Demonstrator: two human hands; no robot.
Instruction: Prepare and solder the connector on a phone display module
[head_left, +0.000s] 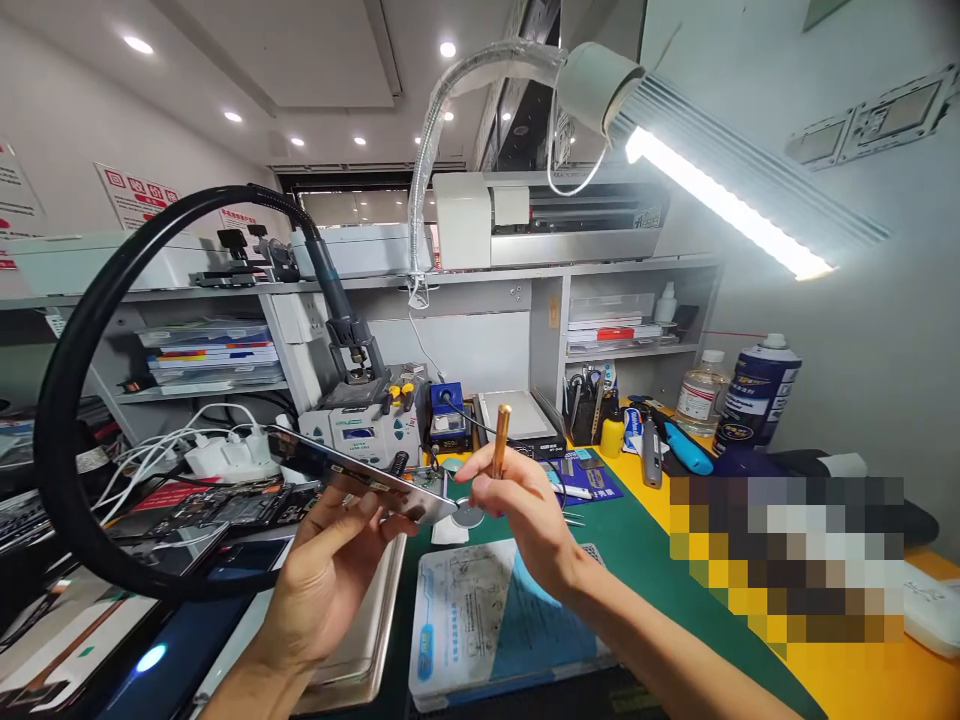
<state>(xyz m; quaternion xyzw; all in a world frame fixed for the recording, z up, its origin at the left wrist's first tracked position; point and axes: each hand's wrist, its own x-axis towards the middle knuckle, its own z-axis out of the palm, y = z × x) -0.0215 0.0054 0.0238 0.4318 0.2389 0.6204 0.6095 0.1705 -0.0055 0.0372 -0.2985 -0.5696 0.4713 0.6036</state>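
Above the cluttered green table [637,560], the left hand [330,570] has its grip closed on a tilted phone [352,465], at 9 o'clock of the right hand [525,520], whose grip pinches a brass tool [500,440]; lamp [720,200] at 1 o'clock

The single view comes from a camera on the person's head, facing forward and tilted down over the worktop [645,560]. It sits close: the left hand [330,575] gripping a phone [360,475] and the right hand [525,520] pinching a brass tool [500,440] fill the middle, with both forearms entering from the bottom edge. The wide lens also takes in the shelves [622,265] straight ahead, the lamp [720,200] at upper right and the ceiling [315,60] above.
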